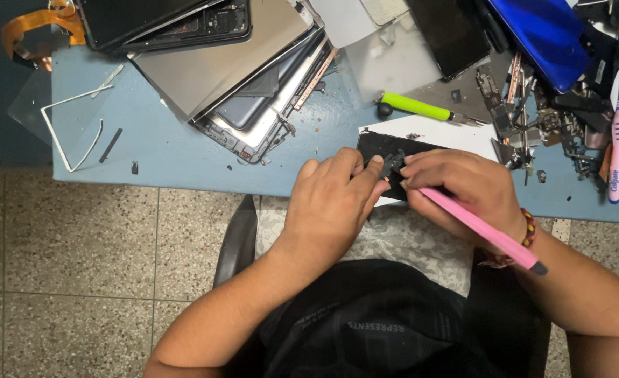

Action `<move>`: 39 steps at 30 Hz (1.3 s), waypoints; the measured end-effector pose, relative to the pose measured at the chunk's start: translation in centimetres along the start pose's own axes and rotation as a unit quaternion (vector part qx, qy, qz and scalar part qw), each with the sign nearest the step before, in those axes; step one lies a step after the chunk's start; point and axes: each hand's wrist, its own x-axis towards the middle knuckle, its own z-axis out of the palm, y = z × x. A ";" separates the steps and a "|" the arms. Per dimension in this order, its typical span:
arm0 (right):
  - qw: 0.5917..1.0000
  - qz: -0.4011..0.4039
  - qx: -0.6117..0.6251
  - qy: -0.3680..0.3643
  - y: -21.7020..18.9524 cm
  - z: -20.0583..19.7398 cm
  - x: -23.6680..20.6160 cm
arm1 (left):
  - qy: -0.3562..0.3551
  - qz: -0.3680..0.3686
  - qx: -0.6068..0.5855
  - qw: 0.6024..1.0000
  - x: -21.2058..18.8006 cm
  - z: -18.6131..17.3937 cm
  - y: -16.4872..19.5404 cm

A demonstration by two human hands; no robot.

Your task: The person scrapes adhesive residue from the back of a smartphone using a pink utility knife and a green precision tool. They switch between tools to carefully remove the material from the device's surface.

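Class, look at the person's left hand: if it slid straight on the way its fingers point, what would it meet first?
The left hand points up and right, at the small black device it already touches. Just past that sit the right hand's fingertips; beyond lies the green-handled tool, though depth is unclear.

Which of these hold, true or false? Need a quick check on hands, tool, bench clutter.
1. The right hand holds a pink tool. True.
2. The left hand rests on the floor. False: it is on the black device at the bench edge.
3. A green-handled screwdriver lies on the blue bench. True.
4. The pink toothbrush is in the left hand. False: it lies at the bench's right end.
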 end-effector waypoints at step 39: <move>0.943 0.133 0.292 0.088 2.0 0.8 -2.7 | 0.009 -0.004 -0.020 1.000 0.0 -0.2 0.0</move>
